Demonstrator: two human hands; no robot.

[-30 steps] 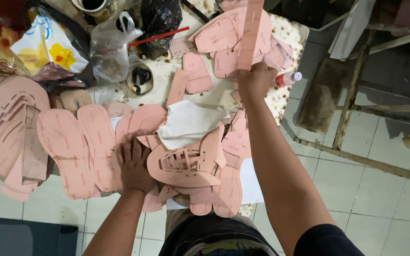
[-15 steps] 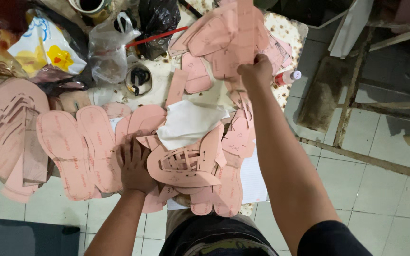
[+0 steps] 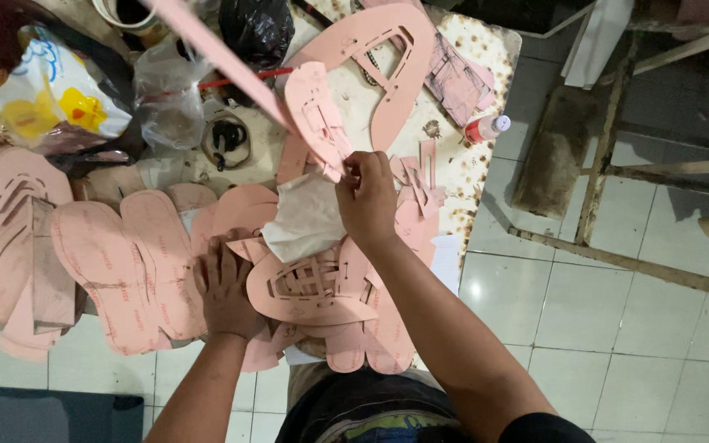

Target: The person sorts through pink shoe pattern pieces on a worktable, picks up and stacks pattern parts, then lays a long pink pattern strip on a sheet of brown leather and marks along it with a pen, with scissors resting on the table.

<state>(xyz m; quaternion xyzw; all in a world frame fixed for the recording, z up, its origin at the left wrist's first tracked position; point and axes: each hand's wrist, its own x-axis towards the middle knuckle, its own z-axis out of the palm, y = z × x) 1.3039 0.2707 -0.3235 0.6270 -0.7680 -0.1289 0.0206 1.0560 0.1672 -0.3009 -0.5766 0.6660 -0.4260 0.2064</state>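
The right hand pinches the lower end of a pink cut-out sheet piece with slotted openings, thumb and fingertips closed on its edge, holding it raised above the cluttered worktable with a speckled top. The left hand lies flat, fingers slightly spread, pressing on a stack of pink sole-shaped pieces just beside a pink slotted cut-out panel. A crumpled white cloth or paper, hard to tell which, lies between the hands. A small white bottle with a red cap rests near the table's right edge.
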